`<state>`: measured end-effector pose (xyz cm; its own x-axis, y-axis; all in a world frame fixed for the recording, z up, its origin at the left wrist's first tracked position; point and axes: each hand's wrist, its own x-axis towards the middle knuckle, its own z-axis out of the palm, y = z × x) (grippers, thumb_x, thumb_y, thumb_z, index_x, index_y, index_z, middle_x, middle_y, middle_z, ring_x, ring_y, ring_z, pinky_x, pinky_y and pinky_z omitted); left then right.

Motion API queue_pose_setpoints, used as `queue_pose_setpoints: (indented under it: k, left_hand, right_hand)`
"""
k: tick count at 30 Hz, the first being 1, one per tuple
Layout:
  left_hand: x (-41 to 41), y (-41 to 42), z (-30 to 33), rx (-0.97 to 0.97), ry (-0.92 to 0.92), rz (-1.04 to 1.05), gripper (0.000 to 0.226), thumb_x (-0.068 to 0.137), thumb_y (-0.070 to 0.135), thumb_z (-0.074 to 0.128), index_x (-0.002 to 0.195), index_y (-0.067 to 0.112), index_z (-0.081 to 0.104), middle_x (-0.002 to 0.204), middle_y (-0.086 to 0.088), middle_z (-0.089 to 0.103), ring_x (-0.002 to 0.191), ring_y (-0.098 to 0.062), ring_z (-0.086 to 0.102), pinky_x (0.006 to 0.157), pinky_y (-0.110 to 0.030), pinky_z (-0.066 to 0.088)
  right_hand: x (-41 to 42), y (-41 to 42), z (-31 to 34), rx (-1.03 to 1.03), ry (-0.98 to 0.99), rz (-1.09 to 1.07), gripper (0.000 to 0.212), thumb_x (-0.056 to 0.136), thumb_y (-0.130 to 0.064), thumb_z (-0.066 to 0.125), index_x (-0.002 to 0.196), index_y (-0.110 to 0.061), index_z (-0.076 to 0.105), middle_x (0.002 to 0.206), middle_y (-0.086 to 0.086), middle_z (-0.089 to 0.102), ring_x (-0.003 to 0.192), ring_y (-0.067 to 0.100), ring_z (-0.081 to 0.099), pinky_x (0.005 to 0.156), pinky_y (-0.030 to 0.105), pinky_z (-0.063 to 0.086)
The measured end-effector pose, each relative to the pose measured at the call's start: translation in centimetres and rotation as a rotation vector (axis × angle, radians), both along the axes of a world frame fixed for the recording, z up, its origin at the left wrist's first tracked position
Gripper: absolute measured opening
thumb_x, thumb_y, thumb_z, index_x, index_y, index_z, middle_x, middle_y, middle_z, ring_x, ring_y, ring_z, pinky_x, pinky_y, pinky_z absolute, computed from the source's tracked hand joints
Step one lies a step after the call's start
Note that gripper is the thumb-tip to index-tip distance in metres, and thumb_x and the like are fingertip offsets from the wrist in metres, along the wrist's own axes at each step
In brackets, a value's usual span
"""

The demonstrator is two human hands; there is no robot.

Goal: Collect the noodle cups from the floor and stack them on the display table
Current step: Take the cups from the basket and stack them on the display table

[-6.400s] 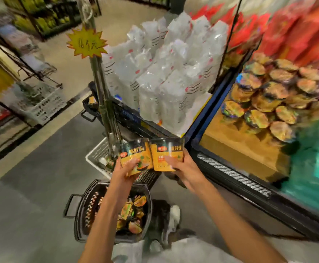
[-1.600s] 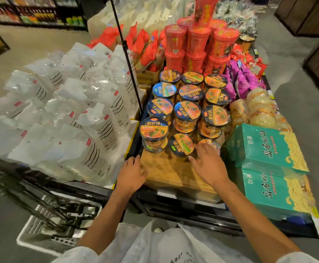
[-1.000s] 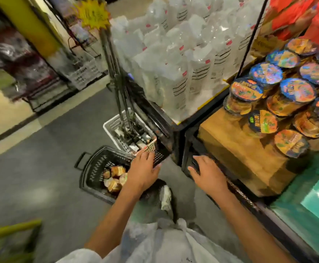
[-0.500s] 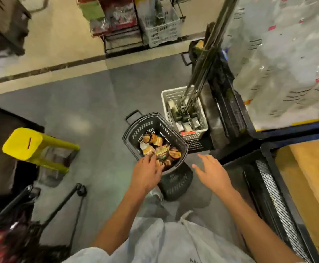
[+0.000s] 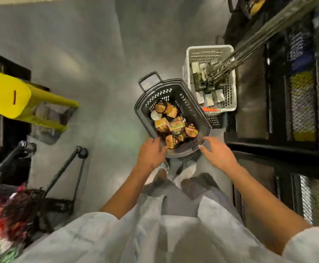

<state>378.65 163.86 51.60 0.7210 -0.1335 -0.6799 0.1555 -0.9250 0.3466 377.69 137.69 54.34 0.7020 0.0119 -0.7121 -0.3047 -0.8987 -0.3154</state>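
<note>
A black plastic basket (image 5: 191, 108) stands on the grey floor right in front of my feet. Several orange and dark noodle cups (image 5: 174, 127) lie jumbled in it. My left hand (image 5: 151, 154) hovers at the basket's near left rim, fingers spread and holding nothing, its fingertips close to the nearest cup (image 5: 172, 142). My right hand (image 5: 218, 151) reaches over the near right rim with straight fingers, also holding nothing. The display table's top is out of view.
A white crate (image 5: 228, 76) holding a metal sign stand sits just behind the basket on the right. The display's black mesh base (image 5: 302, 103) runs along the right edge. A yellow stool (image 5: 20, 99) and a black trolley frame (image 5: 64, 168) stand on the left.
The view has tipped further down and closer to the basket. Both hands have dropped to the basket's near rim, the left one nearing the closest cup.
</note>
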Motion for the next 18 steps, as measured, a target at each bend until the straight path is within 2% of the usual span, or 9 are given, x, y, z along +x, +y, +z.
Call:
queue_pose_setpoints:
  k: [4, 8, 11, 13, 15, 18]
  left_hand:
    - [2.0, -0.2, -6.4, -0.089, 0.145, 0.233, 0.052, 0.106, 0.043, 0.054, 0.142, 0.006, 0.053, 0.138, -0.021, 0.056, 0.13, -0.04, 0.054, 0.106, -0.045, 0.046]
    - [4.2, -1.7, -13.5, -0.177, 0.238, 0.528, 0.047, 0.106, 0.039, 0.058, 0.134, 0.001, 0.06, 0.133, -0.024, 0.063, 0.125, -0.039, 0.059, 0.098, -0.04, 0.047]
    - [6.1, -3.3, -19.6, -0.233, 0.337, 0.774, 0.046, 0.105, 0.039, 0.06, 0.132, 0.001, 0.061, 0.12, -0.017, 0.067, 0.119, -0.036, 0.062, 0.087, -0.034, 0.044]
    - [7.4, -4.2, -24.4, -0.25, 0.381, 0.946, 0.046, 0.104, 0.041, 0.061, 0.132, 0.004, 0.062, 0.126, -0.015, 0.067, 0.123, -0.034, 0.061, 0.087, -0.03, 0.04]
    - [8.7, -4.6, -29.2, -0.275, 0.4, 1.102, 0.051, 0.104, 0.041, 0.062, 0.134, 0.0, 0.062, 0.135, -0.019, 0.065, 0.125, -0.033, 0.06, 0.089, -0.031, 0.044]
    - [9.8, -5.1, -35.9, -0.383, 0.494, 1.317, 0.05, 0.104, 0.039, 0.06, 0.134, -0.001, 0.063, 0.13, -0.023, 0.066, 0.115, -0.036, 0.066, 0.094, -0.04, 0.054]
  right_hand:
    - [3.7, 1.4, -6.3, 0.012, 0.042, 0.047, 0.05, 0.106, -0.044, 0.053, 0.146, -0.014, 0.054, 0.138, 0.016, 0.061, 0.129, 0.035, 0.056, 0.101, 0.045, 0.047]
    - [8.6, 3.1, -14.4, 0.053, 0.089, 0.095, 0.051, 0.103, -0.045, 0.057, 0.147, -0.017, 0.053, 0.137, 0.017, 0.061, 0.127, 0.039, 0.058, 0.098, 0.044, 0.047]
    - [13.0, 3.9, -21.6, 0.059, 0.099, 0.143, 0.056, 0.099, -0.042, 0.063, 0.148, -0.018, 0.05, 0.14, 0.018, 0.058, 0.131, 0.038, 0.055, 0.1, 0.044, 0.046]
    - [15.9, 4.4, -26.8, 0.075, 0.1, 0.185, 0.062, 0.097, -0.037, 0.068, 0.151, -0.015, 0.046, 0.142, 0.02, 0.056, 0.132, 0.039, 0.053, 0.101, 0.044, 0.044]
    - [18.6, 4.8, -32.0, 0.093, 0.096, 0.205, 0.068, 0.094, -0.032, 0.073, 0.152, -0.009, 0.043, 0.143, 0.021, 0.055, 0.133, 0.039, 0.052, 0.103, 0.043, 0.043]
    - [22.0, 5.5, -39.3, 0.106, 0.086, 0.19, 0.079, 0.087, -0.03, 0.082, 0.151, -0.008, 0.042, 0.143, 0.02, 0.054, 0.133, 0.036, 0.052, 0.1, 0.038, 0.042]
